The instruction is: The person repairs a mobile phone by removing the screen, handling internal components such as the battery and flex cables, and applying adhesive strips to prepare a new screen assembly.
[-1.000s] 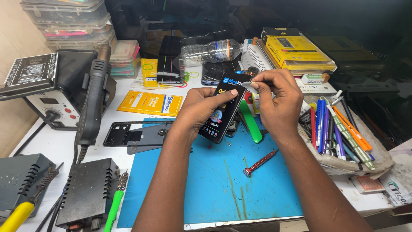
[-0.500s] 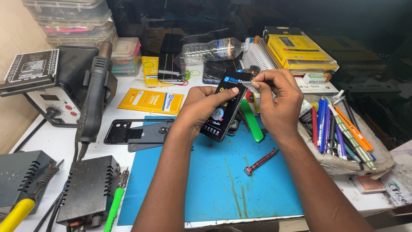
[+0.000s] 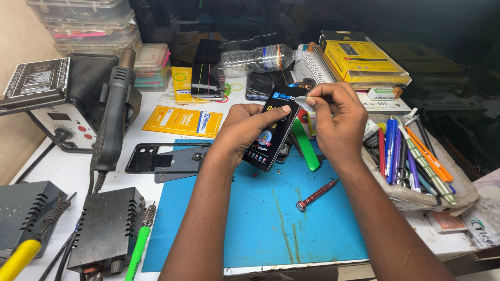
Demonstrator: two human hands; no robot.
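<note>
My left hand (image 3: 245,132) holds a black phone screen panel (image 3: 271,136) tilted above the blue work mat (image 3: 271,218), thumb pressed on its upper edge. At the panel's top right corner my right hand (image 3: 338,122) pinches a small pale tab of film (image 3: 308,102). A green plastic pry tool (image 3: 304,145) lies on the mat just under my right hand. Near the mat's middle lies a dark red screwdriver (image 3: 316,195).
A black phone frame (image 3: 161,158) lies left of the mat. A hot-air station (image 3: 57,104) with its wand stands at the left, above grey power units (image 3: 104,229). A cloth tray of pens and tools (image 3: 416,161) is at the right. Bottle, boxes and packets crowd the back.
My right hand's fingers have shifted slightly at the panel's top corner, pinching the film tab. The panel and my left hand stay almost in place.
</note>
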